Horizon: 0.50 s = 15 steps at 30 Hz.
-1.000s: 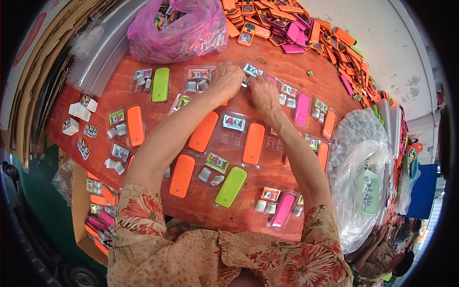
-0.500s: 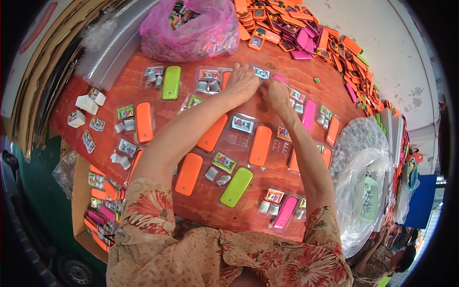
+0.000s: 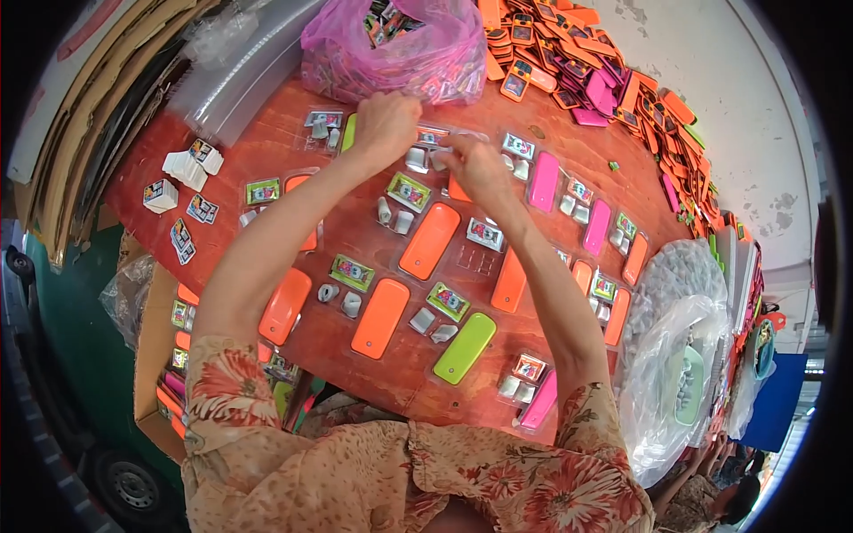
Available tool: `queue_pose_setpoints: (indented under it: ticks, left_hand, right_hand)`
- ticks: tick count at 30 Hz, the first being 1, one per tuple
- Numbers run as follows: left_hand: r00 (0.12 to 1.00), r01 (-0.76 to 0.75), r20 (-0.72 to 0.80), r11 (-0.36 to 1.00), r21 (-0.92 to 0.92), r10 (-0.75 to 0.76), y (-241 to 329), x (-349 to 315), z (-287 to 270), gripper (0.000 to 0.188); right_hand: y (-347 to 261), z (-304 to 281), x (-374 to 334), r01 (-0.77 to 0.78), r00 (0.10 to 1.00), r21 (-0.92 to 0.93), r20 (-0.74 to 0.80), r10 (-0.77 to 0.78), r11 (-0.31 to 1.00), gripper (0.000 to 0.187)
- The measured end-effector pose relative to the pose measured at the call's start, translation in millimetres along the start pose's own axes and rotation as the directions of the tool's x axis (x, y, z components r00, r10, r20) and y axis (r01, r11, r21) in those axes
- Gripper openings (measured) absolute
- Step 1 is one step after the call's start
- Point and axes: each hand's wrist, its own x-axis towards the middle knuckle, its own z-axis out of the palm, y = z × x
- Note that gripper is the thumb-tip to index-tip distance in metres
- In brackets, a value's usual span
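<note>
My left hand [image 3: 389, 131] is over the far part of the table, fingers curled, between a lime-green case [image 3: 348, 135] and a clear blister tray. Its fingertips are hidden from above. My right hand [image 3: 482, 173] bends over the same tray, thumb and fingers drawn together beside a small whitish piece [image 3: 438, 160]. Whatever they pinch is too small to make out. That tray also holds a printed sachet [image 3: 432, 136], another whitish piece [image 3: 416, 160] and an orange case [image 3: 458, 190], partly covered by my right hand. Just right lies a tray with a pink case [image 3: 544, 181] and a bluish sachet [image 3: 518, 145].
Several similar filled trays, such as one with an orange case [image 3: 380, 318], cover the red table [image 3: 355, 391]. A pink bag [image 3: 391, 67] of sachets stands behind. Orange and pink toy phones [image 3: 595, 75] are heaped far right. Card stacks [image 3: 184, 167] lie left, a clear bag [image 3: 671, 284] right.
Both hands have moved left, from the tray with the pink case to the one with the orange case. The pink case is now uncovered. The whole view has shifted a little.
</note>
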Motion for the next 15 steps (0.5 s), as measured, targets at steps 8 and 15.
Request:
queue_pose_setpoints:
  ticks: [8,15]
  left_hand:
    - [0.988,-0.126,0.087,0.992,-0.026,0.128,-6,-35,-13,0.013]
    - [0.959,-0.250,0.141,0.968,0.011,0.246,-6,-44,-2,0.012]
  right_hand:
    - [9,17,13,-0.075,0.995,-0.139,0.048,0.082,0.987,0.013]
    - [1,23,2,-0.059,0.998,-0.291,0.005,0.063,0.955,0.012]
